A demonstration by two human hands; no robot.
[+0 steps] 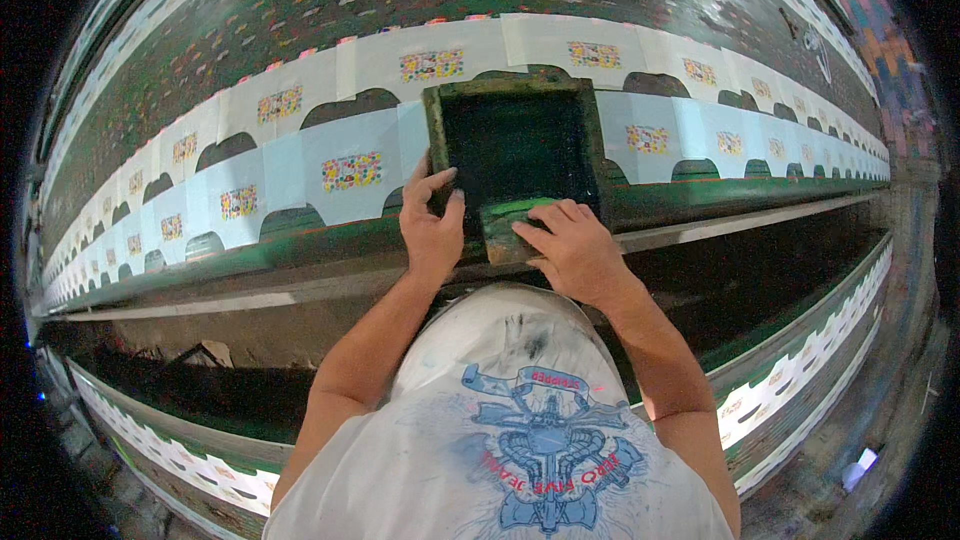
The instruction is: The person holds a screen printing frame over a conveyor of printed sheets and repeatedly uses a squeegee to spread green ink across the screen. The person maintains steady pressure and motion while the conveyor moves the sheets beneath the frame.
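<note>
A dark, rectangular screen-printing frame (pixel 434 125) with worn wooden sides lies over the row of white sheets in front of me. My left hand (pixel 433 228) grips its near left side, thumb and fingers around the edge. Within the near part of the frame, my right hand (pixel 580 252) holds a squeegee (pixel 508 230), a short wooden block with bright green along its top. The fingers bend over its right end, and the palm hides part of it. Dark mesh (pixel 515 145) fills the frame beyond the squeegee; what lies beneath cannot be seen.
Pale sheets (pixel 350 172) with small multicoloured prints and curved cutouts run in rows along the long green table (pixel 345 240). A pale rail (pixel 230 302) follows its near edge. Behind me on both sides stands another table (pixel 800 370) with similar sheets.
</note>
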